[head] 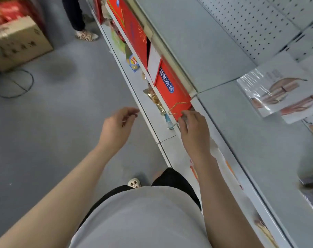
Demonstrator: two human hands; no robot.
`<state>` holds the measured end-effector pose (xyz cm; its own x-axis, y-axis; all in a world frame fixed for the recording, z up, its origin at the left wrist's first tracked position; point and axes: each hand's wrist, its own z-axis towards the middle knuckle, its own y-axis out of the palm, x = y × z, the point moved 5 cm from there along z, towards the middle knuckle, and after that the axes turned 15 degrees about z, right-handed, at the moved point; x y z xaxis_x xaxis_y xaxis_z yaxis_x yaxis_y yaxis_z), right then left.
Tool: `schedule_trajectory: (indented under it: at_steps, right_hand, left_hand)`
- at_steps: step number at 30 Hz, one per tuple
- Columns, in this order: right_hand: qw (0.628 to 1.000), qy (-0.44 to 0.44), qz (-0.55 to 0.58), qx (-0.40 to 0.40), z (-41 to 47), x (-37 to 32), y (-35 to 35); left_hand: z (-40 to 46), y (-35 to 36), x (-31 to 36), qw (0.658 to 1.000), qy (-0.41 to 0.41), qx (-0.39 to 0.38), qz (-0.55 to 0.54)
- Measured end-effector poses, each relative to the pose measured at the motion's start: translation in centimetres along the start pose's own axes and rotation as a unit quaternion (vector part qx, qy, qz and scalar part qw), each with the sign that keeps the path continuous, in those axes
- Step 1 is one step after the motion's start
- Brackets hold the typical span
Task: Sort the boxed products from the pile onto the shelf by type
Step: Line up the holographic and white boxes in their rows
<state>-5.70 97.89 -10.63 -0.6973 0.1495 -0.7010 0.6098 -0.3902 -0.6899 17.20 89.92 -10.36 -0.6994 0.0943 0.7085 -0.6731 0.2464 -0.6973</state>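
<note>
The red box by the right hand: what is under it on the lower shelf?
Below the red box lie a gold-wrapped packet, something blue-green and, further along, a yellow and blue pack. The box hides whatever lies deeper. The right hand touches its near corner.

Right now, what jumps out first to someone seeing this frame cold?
The red gift boxes standing in a row on the lower shelf, mid-frame. The right hand is at the near corner of the closest box, fingers curled by its gold cord handle; the left hand hangs loosely over the grey floor, holding nothing. A cardboard carton sits on the floor, top left.
</note>
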Motion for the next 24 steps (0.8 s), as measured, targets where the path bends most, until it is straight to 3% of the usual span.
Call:
schedule_trajectory:
  at_steps: [11,24]
  right_hand:
    - [0.998,-0.026,0.046,-0.045,18.8,-3.8,10.4]
    - [0.998,-0.023,0.042,-0.037,46.7,-6.1,15.5]
  left_hand:
    - [17.7,-4.8,-4.9,0.998,-0.057,0.029,0.001]
    - [46.4,-10.7,0.2,0.998,-0.015,0.048,0.024]
